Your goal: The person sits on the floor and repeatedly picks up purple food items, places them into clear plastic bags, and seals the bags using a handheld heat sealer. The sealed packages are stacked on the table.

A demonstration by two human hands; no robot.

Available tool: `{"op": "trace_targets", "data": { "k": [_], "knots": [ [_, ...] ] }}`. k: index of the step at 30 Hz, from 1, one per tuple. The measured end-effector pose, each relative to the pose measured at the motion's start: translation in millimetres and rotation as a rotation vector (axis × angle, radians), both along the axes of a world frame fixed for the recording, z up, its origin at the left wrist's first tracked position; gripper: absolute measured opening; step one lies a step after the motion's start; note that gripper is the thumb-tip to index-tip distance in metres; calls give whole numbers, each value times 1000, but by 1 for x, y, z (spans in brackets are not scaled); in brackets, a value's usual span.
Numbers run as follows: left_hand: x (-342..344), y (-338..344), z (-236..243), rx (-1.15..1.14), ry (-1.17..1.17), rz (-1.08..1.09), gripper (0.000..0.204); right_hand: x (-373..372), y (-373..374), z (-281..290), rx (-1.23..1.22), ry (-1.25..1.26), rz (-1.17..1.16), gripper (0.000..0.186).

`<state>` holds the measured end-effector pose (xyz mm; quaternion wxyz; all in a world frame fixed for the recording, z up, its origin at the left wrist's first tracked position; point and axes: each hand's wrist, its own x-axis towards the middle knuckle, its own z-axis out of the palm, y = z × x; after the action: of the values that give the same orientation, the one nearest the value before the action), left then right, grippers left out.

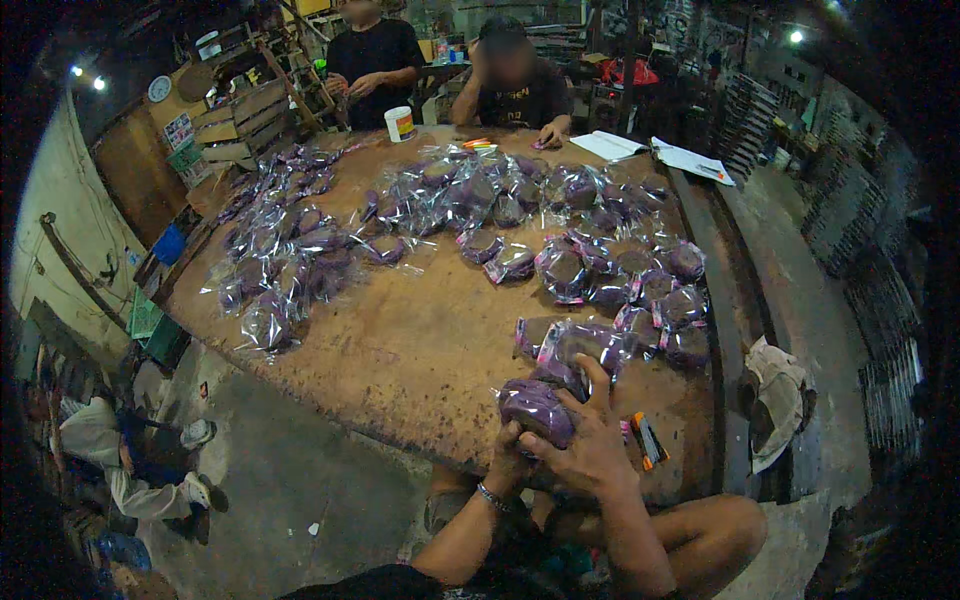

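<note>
Near the table's front edge I hold a purple bundle (pixel 537 411), rounded and wrapped in shiny clear plastic; its exact kind I cannot make out. My left hand (pixel 508 452) grips it from below and the left, fingers curled in. From the right, my right hand (pixel 592 435) presses its thumb against the bundle, with the index finger raised. Just beyond my hands lies a group of similar wrapped purple bundles (pixel 590 340), some with pink labels. Beside my right hand rests a small orange and black tool (pixel 650 440), perhaps a stapler or cutter.
Several more wrapped bundles (pixel 290 265) cover the wooden table (pixel 400 350) at left and back. A white tub (pixel 400 124) and open notebooks (pixel 690 160) stand or lie at the far side. Two people (pixel 510 85) are across the table. A cloth (pixel 775 400) hangs at right.
</note>
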<state>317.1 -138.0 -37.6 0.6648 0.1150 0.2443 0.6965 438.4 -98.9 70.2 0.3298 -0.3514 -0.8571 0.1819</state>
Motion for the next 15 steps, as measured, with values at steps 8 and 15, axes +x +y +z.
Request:
{"op": "trace_targets", "data": {
  "k": [8, 15],
  "knots": [
    [-23, 21, -31, 272, 251, -53, 86, 2, 7, 1, -24, 46, 35, 80],
    [-21, 9, -9, 160, 412, 3, 78, 8, 4, -8, -293, 153, -25, 73]
  ]
}}
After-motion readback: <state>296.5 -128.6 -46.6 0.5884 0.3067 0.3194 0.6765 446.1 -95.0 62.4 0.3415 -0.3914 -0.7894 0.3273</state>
